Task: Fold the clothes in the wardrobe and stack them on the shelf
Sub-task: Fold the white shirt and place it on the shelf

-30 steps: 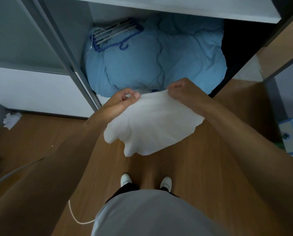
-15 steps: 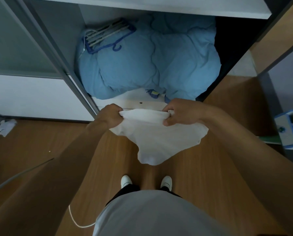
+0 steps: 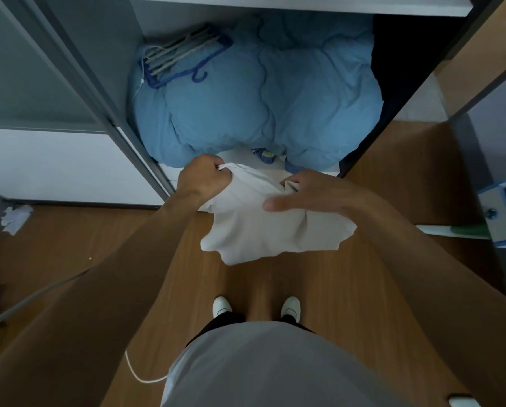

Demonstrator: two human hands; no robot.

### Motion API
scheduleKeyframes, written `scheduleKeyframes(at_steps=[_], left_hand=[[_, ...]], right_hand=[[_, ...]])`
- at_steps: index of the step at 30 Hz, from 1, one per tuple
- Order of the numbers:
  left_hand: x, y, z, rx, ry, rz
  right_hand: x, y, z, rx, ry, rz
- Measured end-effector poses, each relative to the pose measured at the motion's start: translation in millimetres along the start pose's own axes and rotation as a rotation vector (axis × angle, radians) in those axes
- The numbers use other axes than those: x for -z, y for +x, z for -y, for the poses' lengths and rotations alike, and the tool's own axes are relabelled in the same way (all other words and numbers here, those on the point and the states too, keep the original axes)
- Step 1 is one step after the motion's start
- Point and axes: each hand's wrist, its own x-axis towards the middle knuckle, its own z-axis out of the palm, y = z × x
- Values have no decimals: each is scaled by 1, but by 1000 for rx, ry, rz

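The head view looks down past the person's chest to a wooden floor (image 3: 392, 183) and into the open wardrobe. The white garment (image 3: 263, 233) is in mid-air just in front of the wardrobe's lower opening, above the floor and resting on nothing. The left hand (image 3: 203, 183) has its fingers curled tight around the cloth's upper left edge. The right hand (image 3: 313, 195) is clamped on a bunched fold at the upper right, with its thumb laid out across the fabric. The two grips sit close together, so the cloth hangs doubled and rumpled below them, probably midway through a fold worked in the air for lack of a flat surface.

Inside the wardrobe, a blue duvet (image 3: 260, 92) fills the bottom compartment, with a bundle of hangers (image 3: 184, 57) lying on its back left. The white shelf (image 3: 304, 2) crosses the top edge, well above the hands, and the folded piece should end up there.
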Motion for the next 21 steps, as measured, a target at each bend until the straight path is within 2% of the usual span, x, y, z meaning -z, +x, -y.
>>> scheduleKeyframes(at_steps=[2,6,8,10,12,14,19,21], left_hand=[[-4,-1,-4,-43,5,-54],[-15,4,-15,-118,11,-129],[-20,5,-23,-66,-154,-113],[-23,1,-29,-38,-367,26],[-25,-6,-32,12,-515,292],[-30,-11,-27,48,-652,475],[-41,-19,-17,9,-869,609],[-39,-23,-18,-63,-864,656]], right_hand=[[-6,2,0,64,-85,32],[-9,5,1,224,-28,-44],[-6,5,2,235,-19,-82],[1,3,5,219,-11,-131],[9,0,7,204,11,-154],[18,-4,9,182,54,-172],[30,-4,12,160,80,-206],[33,-5,14,146,123,-205]])
